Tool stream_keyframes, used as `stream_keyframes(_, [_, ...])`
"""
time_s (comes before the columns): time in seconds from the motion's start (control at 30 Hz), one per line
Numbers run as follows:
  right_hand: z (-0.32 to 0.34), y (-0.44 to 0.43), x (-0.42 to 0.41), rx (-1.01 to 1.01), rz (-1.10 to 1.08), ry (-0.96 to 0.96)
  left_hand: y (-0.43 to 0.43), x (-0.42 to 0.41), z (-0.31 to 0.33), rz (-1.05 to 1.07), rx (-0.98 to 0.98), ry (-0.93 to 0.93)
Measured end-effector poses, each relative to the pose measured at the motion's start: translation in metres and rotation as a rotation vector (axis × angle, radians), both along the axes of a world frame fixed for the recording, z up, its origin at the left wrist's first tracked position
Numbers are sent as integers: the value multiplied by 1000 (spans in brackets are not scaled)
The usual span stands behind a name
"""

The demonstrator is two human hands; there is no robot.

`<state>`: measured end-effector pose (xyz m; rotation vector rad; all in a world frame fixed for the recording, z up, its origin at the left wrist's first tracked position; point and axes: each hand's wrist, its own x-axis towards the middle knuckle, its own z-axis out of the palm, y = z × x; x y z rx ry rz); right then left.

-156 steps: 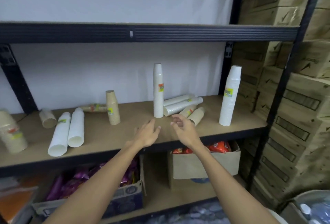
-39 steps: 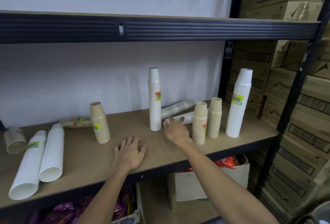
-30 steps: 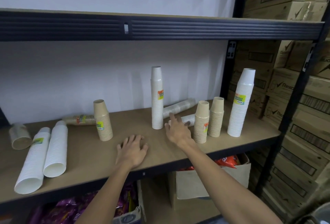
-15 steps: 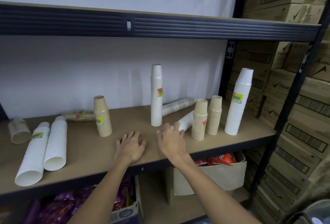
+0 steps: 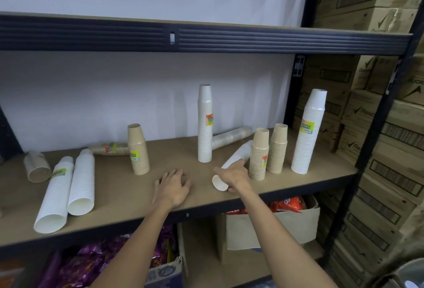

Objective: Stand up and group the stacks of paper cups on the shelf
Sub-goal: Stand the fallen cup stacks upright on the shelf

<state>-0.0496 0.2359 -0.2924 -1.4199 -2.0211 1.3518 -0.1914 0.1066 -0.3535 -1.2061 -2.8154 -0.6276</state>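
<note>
Right hand (image 5: 234, 176): my fingers curl over the mouth end of the lying white stack (image 5: 241, 153), grasping it.
Held stack: on its side near the front edge of the shelf (image 5: 114, 196), right of middle, mouth toward me, far end just beside the two brown stacks (image 5: 260, 154).
Left hand (image 5: 173, 186): palm down on the shelf by the front edge, fingers released and spread, holding nothing.
Upright: tall white stack (image 5: 205, 124) mid-shelf; the two brown stacks side by side; wide white stack (image 5: 308, 131) at the right end; single brown stack (image 5: 137, 150) left of middle.
On their sides: pair of white stacks (image 5: 81, 182) toward the left end; clear stack (image 5: 231, 137) along the back edge.
</note>
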Motion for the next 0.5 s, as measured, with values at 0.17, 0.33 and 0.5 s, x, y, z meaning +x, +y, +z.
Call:
stream_keyframes(0.17, [5,2,15,-533,99,382,-1,2,2,-4,11,-10])
stream_keyframes(0.33, [-6,-7,17,-551,138,496,-3,3,4,-1,50,-50])
stream_keyframes(0.5, [-15,-11,16,-310,147,550,-11,-1,4,10,120,-104])
